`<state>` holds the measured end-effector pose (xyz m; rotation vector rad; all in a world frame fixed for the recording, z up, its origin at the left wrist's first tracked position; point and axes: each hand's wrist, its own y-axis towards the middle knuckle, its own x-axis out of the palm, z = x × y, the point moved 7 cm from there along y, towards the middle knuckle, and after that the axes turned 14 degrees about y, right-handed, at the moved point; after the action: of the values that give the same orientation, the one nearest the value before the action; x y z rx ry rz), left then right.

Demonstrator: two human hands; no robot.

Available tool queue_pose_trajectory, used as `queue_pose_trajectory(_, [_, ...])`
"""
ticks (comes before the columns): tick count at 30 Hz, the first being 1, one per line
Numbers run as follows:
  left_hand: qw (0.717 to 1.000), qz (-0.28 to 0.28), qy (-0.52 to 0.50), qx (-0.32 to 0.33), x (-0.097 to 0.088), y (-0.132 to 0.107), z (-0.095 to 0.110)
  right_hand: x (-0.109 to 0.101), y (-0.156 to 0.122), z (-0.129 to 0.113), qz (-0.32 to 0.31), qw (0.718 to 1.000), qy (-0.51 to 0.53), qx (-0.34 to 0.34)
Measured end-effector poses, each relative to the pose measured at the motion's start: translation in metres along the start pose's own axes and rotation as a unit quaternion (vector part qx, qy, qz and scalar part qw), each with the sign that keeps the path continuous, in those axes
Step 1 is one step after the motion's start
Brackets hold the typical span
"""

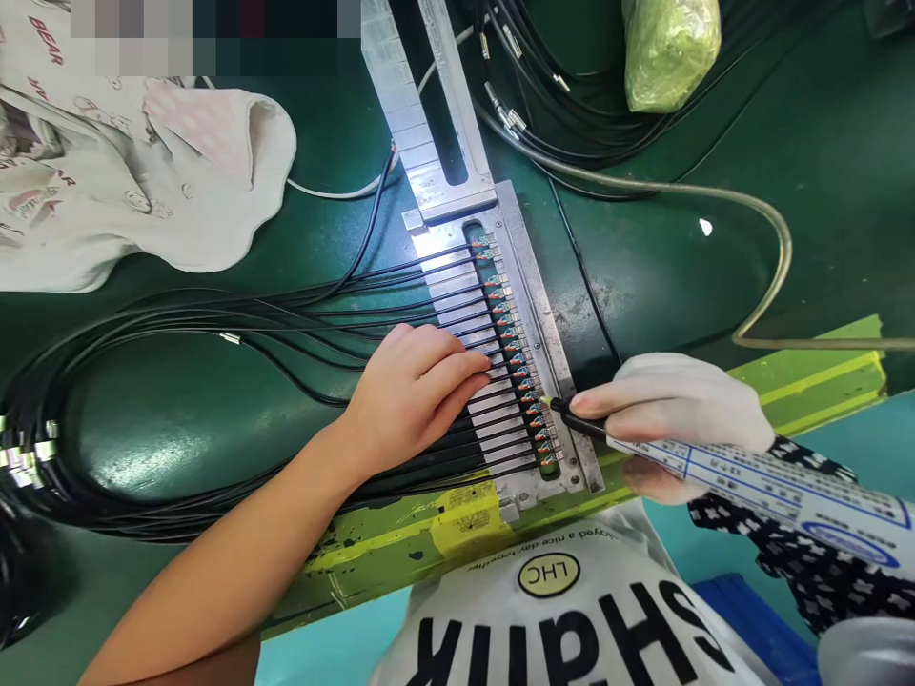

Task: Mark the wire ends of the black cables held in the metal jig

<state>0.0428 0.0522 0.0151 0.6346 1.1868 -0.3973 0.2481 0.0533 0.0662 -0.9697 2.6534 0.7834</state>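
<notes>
My bare left hand (411,395) lies flat across several thin black cables (300,319), just short of a row of small coloured wire ends (511,348) clamped in a metal jig (547,305). My right hand (664,400), in a white glove, grips a black marker pen (579,416) with its tip at the wire ends. A printed paper sheet (764,495) is also pinched in my right hand. My left hand hides part of the cables.
A green mat (643,257) covers the bench, with a yellow-green strip (807,386) along its edge. A printed cloth (143,162), a green-wrapped bag (668,52), coiled black cables (564,105), an amber tube (715,195) and a white printed bag (564,610) lie around the jig.
</notes>
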Motion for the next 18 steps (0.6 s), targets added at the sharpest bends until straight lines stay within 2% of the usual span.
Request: queue_pose_trajectory(18, [1.000, -0.003, 0.003, -0.001, 0.0009, 0.0002, -0.0004, 0.0018, -0.0021, 0.0003, -0.006, 1.000, -0.001, 0.005])
